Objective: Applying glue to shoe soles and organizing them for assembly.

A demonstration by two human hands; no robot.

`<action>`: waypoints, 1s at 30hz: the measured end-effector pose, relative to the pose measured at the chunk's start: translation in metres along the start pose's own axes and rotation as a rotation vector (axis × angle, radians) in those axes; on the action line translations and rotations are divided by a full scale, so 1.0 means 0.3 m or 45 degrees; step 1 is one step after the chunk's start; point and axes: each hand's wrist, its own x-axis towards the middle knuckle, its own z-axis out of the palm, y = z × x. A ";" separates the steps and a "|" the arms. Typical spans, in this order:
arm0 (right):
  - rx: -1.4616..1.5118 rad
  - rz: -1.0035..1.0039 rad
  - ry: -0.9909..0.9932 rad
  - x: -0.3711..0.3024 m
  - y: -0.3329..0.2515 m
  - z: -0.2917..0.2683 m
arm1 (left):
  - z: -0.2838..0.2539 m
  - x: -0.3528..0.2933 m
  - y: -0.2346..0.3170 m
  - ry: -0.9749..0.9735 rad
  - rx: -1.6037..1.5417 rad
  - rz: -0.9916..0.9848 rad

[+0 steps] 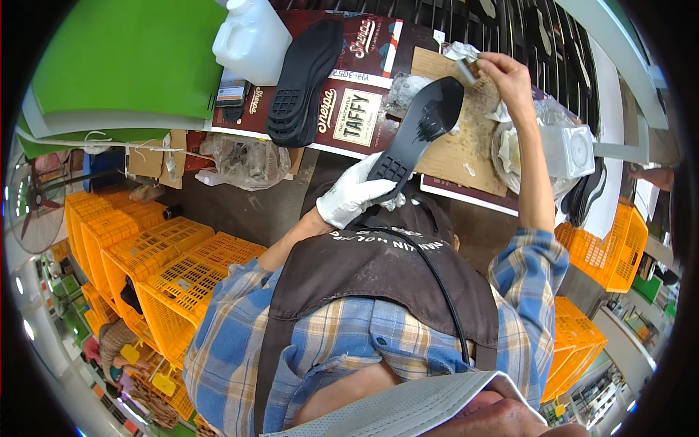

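A white-gloved left hand (354, 193) of mine grips a black shoe sole (408, 142) by its heel end, tilted up over the table edge. The sole's toe half has a shiny, wet-looking dark patch with a ragged lower border; the heel shows a grid of recesses. My bare right hand (507, 79) is beyond the toe, thumb and fingers pinched on a small, flat, greyish tool (467, 71) that looks like a brush; its tip is unclear. Right beside that tool lies a crumpled white wrapping (460, 51); what it covers cannot be made out.
A stained cardboard sheet (460, 156) lies under the work. Stacked black soles (302, 87), a white plastic jug (255, 44) and a phone (233, 93) stand left. At right is a clear plastic container (573, 151). Yellow crates (178, 280) flank me; a dark-barred rack (524, 36) runs behind.
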 end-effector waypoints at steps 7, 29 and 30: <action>0.134 -0.034 0.000 0.008 -0.058 0.034 | 0.010 -0.001 0.012 -0.026 0.028 -0.008; 0.068 -0.162 -0.333 0.031 -0.052 0.029 | -0.003 -0.017 0.018 0.004 -0.102 0.043; 0.012 -0.139 -0.039 0.031 -0.053 0.034 | -0.002 -0.019 0.018 0.010 -0.106 0.045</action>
